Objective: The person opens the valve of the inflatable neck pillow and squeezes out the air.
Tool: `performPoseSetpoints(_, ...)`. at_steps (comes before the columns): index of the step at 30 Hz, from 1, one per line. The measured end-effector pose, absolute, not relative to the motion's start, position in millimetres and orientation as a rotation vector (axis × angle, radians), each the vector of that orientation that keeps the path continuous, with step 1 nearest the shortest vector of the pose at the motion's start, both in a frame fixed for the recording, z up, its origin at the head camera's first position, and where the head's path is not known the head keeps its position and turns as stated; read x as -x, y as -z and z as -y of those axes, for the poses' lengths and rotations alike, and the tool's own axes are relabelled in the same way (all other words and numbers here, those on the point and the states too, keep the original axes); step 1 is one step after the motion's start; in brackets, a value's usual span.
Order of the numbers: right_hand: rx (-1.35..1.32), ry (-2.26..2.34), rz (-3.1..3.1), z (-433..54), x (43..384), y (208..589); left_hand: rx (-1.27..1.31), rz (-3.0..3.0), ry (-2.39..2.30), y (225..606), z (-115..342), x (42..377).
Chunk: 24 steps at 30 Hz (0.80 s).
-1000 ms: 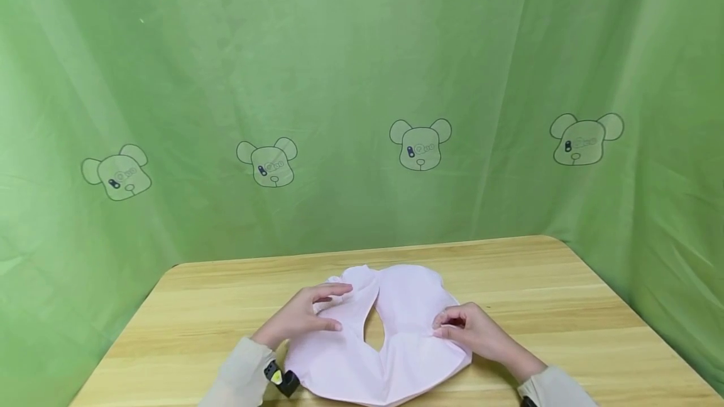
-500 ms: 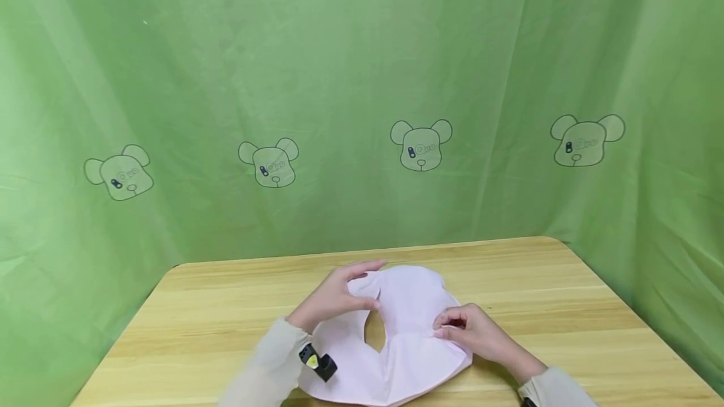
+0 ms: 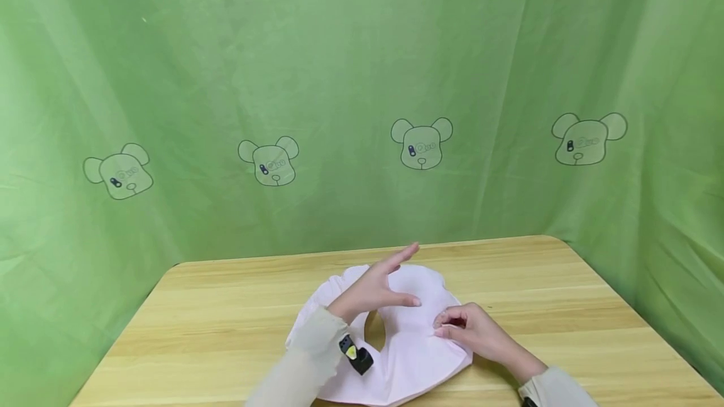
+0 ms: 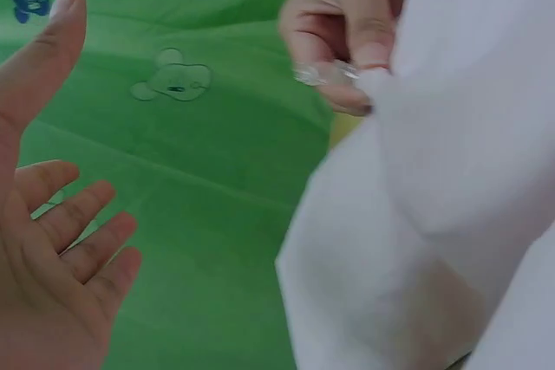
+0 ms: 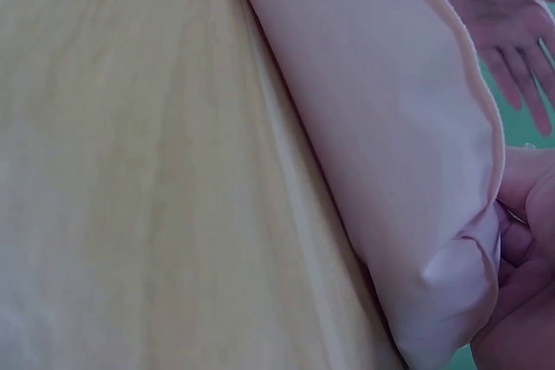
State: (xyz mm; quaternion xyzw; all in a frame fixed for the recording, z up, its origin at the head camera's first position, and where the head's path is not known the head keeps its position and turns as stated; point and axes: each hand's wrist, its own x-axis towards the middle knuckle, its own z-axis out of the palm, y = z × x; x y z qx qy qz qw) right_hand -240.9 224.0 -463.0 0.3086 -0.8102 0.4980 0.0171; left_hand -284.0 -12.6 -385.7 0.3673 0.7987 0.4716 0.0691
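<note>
A pale pink inflatable neck pillow (image 3: 418, 360) lies on the table, soft and creased, with an oval opening at its middle. My right hand (image 3: 477, 335) pinches the pillow's right side between thumb and fingers. In the left wrist view, a small clear plastic piece (image 4: 325, 74), like a valve, shows at those fingertips. My left hand (image 3: 373, 294) is over the upper part of the pillow, thumb and fingers spread, holding nothing. Its open palm (image 4: 52, 257) faces the left wrist camera. The forearm hides part of the pillow's left half.
The wooden table (image 3: 215, 325) extends on both sides of the pillow. Green curtain cloth (image 3: 339, 80) printed with bear heads hangs behind and at the sides. A small black device (image 3: 359, 357) is strapped to the left wrist.
My left hand has moved rightward and up across the pillow, from its left side to above its upper middle, fingers opening wider. The right hand keeps its pinch in the same place.
</note>
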Motion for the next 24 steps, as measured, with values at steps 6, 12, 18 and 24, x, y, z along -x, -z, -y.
performPoseSetpoints(6,-0.986,-1.543,2.511,-224,242,463,-0.978,-2.478,-1.295,405,-6,288)
performPoseSetpoints(12,-1.005,-1.563,2.497,-223,242,464,-0.871,-2.407,-1.318,423,-14,292)
performPoseSetpoints(18,-1.01,-1.551,2.497,-224,243,465,-0.878,-2.41,-1.272,439,-14,298)
performPoseSetpoints(24,-1.017,-1.564,2.492,-224,243,465,-0.952,-2.387,-1.196,448,-15,300)
